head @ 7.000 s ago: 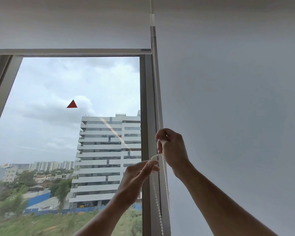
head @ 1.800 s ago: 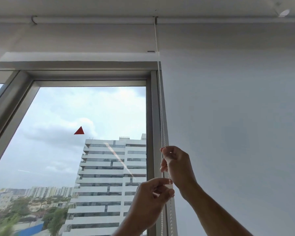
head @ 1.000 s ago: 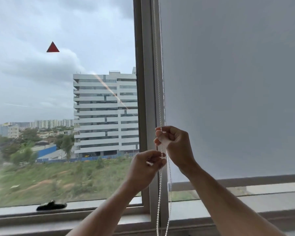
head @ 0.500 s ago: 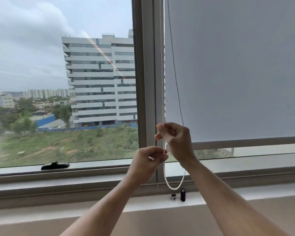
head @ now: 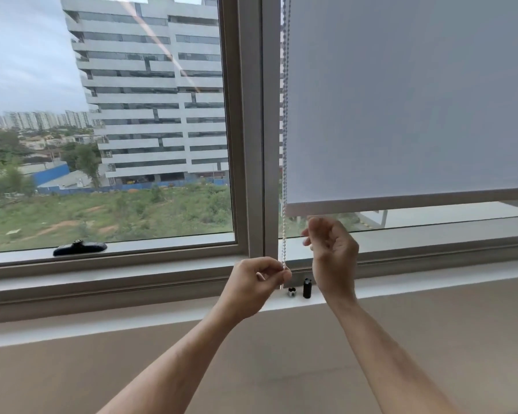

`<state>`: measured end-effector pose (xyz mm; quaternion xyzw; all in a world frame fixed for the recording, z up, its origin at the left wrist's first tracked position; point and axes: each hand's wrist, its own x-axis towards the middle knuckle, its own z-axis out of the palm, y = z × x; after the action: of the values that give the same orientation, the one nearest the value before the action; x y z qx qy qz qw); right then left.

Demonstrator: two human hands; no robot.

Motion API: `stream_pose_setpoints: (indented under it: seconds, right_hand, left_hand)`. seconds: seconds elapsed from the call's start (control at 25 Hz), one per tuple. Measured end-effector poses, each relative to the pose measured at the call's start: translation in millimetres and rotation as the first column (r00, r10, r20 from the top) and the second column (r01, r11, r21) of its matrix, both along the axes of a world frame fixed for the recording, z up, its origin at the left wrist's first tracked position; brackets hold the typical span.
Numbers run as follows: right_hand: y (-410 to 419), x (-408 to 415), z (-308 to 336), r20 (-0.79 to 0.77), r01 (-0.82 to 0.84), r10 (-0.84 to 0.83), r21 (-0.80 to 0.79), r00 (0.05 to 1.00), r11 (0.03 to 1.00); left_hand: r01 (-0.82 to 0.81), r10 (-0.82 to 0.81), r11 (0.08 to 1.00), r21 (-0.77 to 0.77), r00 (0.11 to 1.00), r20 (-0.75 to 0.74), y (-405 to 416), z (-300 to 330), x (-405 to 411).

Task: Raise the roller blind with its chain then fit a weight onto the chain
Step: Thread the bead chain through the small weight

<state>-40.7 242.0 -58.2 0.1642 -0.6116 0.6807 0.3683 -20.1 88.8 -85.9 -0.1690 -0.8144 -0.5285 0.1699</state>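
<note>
The chain (head: pixel 284 144) hangs down the frame's centre; its bottom end is now pinched in our left hand (head: pixel 256 283), while our right hand (head: pixel 331 255) has let go, fingers loosely curled and empty. Raising looks finished. The weight (head: pixel 307 288) stands on the sill (head: pixel 401 282), lower centre, between our wrists, with open room rightward.
</note>
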Motion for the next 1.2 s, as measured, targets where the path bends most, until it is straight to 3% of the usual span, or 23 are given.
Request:
stream_pose_setpoints:
  seconds: [0.16, 0.32, 0.48, 0.76, 1.0, 1.2]
  right_hand:
    - [32, -21, -53, 0.169, 0.100, -0.087, -0.068, 0.982, 0.993]
    - [55, -55, -117, 0.432, 0.126, -0.138, 0.058, 0.891, 0.990]
    - [61, -86, -158, 0.572, 0.055, -0.190, 0.244, 0.798, 0.968]
    - [59, -140, -188, 0.658, -0.107, -0.225, 0.424, 0.718, 0.899]
    - [49, -173, -206, 0.644, -0.152, -0.312, 0.559, 0.699, 0.815]
    - [50, -186, -218, 0.612, -0.100, -0.330, 0.560, 0.719, 0.822]
  left_hand:
    - [-0.006, 0.006, 1.000, -0.007, 1.000, 0.001, -2, -16, -2]
    - [-0.036, 0.037, 0.998, -0.045, 0.999, 0.025, 4, -33, -5]
    - [-0.085, 0.087, 0.996, -0.027, 0.994, 0.064, 12, -53, -11]
    - [-0.130, 0.057, 0.933, 0.336, 0.974, 0.220, 25, -67, -30]
    - [-0.108, 0.038, 0.939, 0.327, 0.976, 0.213, 29, -62, -37]
    - [-0.083, 0.013, 0.938, 0.337, 0.979, 0.205, 28, -62, -36]
